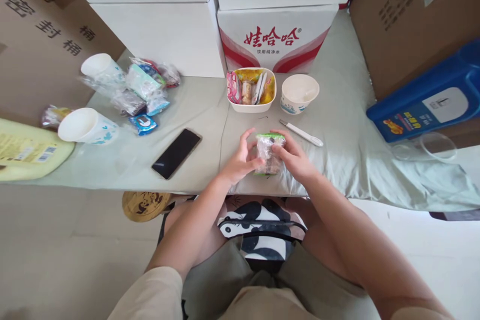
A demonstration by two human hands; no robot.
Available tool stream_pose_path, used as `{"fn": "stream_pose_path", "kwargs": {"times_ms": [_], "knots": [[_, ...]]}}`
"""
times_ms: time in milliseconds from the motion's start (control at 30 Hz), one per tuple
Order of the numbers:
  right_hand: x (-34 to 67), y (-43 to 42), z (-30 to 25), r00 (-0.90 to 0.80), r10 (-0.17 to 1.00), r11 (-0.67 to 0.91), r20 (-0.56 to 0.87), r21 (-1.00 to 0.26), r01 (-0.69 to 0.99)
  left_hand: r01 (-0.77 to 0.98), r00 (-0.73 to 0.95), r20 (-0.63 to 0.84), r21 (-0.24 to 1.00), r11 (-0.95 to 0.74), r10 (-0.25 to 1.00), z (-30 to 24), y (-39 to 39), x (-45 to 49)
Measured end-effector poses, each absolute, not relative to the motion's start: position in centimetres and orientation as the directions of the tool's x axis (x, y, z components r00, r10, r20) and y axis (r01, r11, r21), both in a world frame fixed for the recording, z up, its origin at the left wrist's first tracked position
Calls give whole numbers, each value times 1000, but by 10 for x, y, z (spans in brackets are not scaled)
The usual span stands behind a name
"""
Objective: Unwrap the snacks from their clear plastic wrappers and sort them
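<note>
A clear plastic snack packet (269, 152) with green edges is held upright between my two hands near the table's front edge; its contents are hard to make out. My left hand (240, 161) grips its left side, thumb across the lower front and fingers curved behind. On the other side, my right hand (294, 157) has its thumb on the front and its fingers around the right edge. Just beyond the right hand lies a white-handled tool (303, 134) with a narrow metal tip. Farther back, a white tub (252, 108) holds several wrapped snacks, beside a paper cup (299, 94).
A black phone (177, 153) lies left of my hands. Wrapped snacks (144, 85) are heaped at the back left near two paper cups. A yellowish bottle (33, 150) lies far left, a blue bottle (431, 92) far right. White boxes (277, 35) line the back.
</note>
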State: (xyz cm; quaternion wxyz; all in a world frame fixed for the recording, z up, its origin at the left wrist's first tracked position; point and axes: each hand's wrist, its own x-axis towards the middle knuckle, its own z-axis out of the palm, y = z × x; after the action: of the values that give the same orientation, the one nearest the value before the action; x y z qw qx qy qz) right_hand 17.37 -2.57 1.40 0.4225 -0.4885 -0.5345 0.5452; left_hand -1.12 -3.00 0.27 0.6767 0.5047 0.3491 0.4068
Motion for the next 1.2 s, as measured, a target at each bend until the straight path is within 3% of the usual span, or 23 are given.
{"fn": "stream_pose_path", "kwargs": {"times_ms": [100, 233, 367, 433, 500, 567, 633, 700, 767, 900, 1200], "knots": [[171, -25, 11, -166, 986, 11, -23, -980, 198, -135, 441, -106, 974, 182, 891, 5, -31, -12], [183, -17, 9, 9, 985, 149, 170, -889, 433, -69, 266, -86, 992, 108, 960, 0, -25, -13], [215, -8, 4, 128, 950, 48, 284, -541, 839, -172, 12, -85, 981, 86, 996, -5, -14, -22], [229, -7, 0, 135, 961, -29, 243, -395, 918, -251, -73, -110, 964, 88, 991, -5, -10, -24], [237, -8, -2, 130, 973, -59, 192, -336, 940, -318, -102, -150, 942, 110, 983, -5, -8, -25], [238, -12, -1, 121, 976, -43, 180, -386, 921, -354, -105, -180, 926, 133, 978, -4, -8, -23], [231, -18, 4, 108, 981, -5, 163, -534, 845, -355, -108, -190, 924, 140, 976, -5, -8, -20], [216, -25, 10, 38, 989, 69, 144, -670, 740, -323, -117, -175, 938, 129, 978, -6, -9, -16], [198, -31, 14, -76, 984, 172, 163, -721, 671, -274, -111, -147, 955, 111, 983, -8, -10, -11], [173, -34, 15, -219, 950, 313, 224, -703, 639, -221, -88, -106, 972, 85, 990, -12, -11, -4], [201, -29, 7, -212, 965, 264, 157, -573, 776, -212, -336, -73, 977, 1, 939, -10, 14, -36]]}}
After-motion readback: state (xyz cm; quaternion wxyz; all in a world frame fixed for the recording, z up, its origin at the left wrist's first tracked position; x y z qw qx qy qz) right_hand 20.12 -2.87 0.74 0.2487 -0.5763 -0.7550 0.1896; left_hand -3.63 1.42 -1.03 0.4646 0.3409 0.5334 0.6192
